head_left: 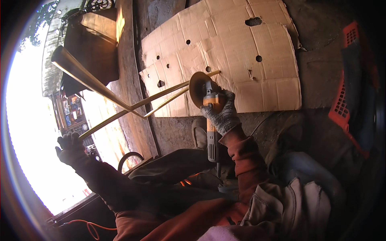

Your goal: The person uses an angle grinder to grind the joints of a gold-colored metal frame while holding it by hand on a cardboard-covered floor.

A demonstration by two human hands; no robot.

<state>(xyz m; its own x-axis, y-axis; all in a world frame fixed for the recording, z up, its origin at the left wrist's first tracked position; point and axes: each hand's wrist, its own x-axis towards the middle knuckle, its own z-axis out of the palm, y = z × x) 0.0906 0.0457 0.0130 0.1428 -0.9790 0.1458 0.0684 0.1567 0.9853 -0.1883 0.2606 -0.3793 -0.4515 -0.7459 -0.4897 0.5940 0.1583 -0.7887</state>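
Observation:
My right hand (223, 114), in a grey knit glove, is wrapped round the head of an orange and grey angle grinder (212, 134). The grinder stands nearly upright in view, its round disc (196, 93) against the bent, gold-coloured metal tube frame (161, 94); whether the disc is spinning cannot be made out. At the frame's lower left end, my left hand (72, 149), also gloved, is closed round the tube. From there the tubing runs up to a bend, with one long arm reaching the upper left and others passing the disc.
Beneath the work lies a cardboard sheet (241, 90) with several holes. A red plastic crate (339, 100) stands at the far right. Along the left runs a wooden beam (130, 60), beside a dark draped object (90, 52). An orange cord (90, 225) lies at the lower left.

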